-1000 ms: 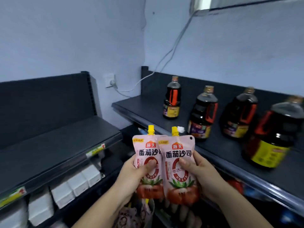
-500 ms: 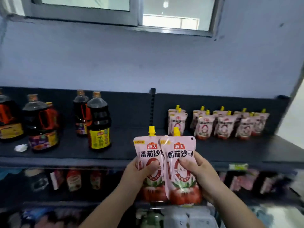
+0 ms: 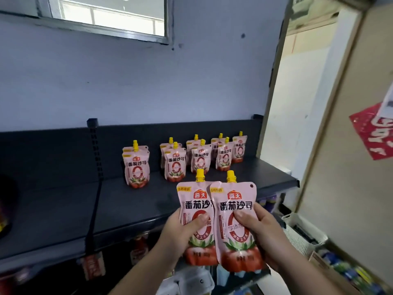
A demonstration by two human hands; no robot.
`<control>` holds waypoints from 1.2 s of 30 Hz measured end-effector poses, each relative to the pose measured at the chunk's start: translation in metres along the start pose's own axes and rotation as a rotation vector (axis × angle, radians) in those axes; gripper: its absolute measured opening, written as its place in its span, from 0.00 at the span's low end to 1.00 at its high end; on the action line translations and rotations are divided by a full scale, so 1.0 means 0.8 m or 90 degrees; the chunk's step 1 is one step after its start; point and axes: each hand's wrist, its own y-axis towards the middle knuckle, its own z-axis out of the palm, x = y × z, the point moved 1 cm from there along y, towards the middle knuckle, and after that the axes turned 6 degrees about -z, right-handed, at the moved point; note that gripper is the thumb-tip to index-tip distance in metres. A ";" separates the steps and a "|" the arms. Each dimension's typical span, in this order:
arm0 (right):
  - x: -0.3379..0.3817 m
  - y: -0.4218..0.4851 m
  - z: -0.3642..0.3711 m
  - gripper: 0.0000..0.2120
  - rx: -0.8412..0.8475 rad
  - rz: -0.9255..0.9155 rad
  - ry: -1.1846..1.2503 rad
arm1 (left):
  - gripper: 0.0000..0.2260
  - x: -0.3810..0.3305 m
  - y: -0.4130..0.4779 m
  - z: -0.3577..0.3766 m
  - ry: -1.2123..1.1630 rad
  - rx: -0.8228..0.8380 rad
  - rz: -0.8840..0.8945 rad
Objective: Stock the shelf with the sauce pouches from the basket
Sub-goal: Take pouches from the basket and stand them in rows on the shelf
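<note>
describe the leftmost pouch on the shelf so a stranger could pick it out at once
Look at the dark shelf below the window, where pink yellow-capped pouches stand. Most crowd in a cluster toward the right end. The leftmost pouch stands apart across a bare gap, nearest the slotted post, with only one more pouch tucked close behind it.

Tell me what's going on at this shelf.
A person is stocking pink sauce pouches. The left hand grips the left pouch and the right hand grips the right pouch, both upright with yellow caps up. They are held in front of the dark shelf, not yet set down. A group of stocked pouches already stands on it, toward the back right.
</note>
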 end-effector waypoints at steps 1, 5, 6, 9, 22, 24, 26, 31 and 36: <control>-0.001 0.003 -0.011 0.17 -0.009 -0.003 0.008 | 0.17 0.000 0.010 0.006 0.004 0.020 0.004; -0.001 0.021 -0.046 0.18 -0.048 -0.019 0.027 | 0.19 0.000 0.054 0.028 0.018 0.063 0.003; 0.000 0.029 -0.052 0.17 -0.054 -0.025 0.029 | 0.19 -0.001 0.067 0.030 0.016 0.071 0.004; -0.001 0.061 -0.066 0.16 -0.086 -0.037 0.034 | 0.20 -0.009 0.109 0.032 0.019 0.094 0.012; 0.006 0.215 -0.122 0.19 -0.163 -0.097 0.005 | 0.22 -0.054 0.304 0.035 0.020 0.183 0.057; -0.002 0.227 -0.132 0.19 -0.168 -0.089 0.017 | 0.17 -0.050 0.320 0.037 0.026 0.195 0.048; -0.007 0.238 -0.139 0.17 -0.170 -0.087 0.024 | 0.15 -0.047 0.335 0.037 0.036 0.196 0.041; -0.022 0.275 -0.162 0.18 -0.151 -0.081 0.042 | 0.17 -0.040 0.375 0.033 0.063 0.194 0.032; -0.033 0.323 -0.194 0.21 -0.101 -0.054 0.037 | 0.23 -0.028 0.413 0.036 0.072 0.117 -0.002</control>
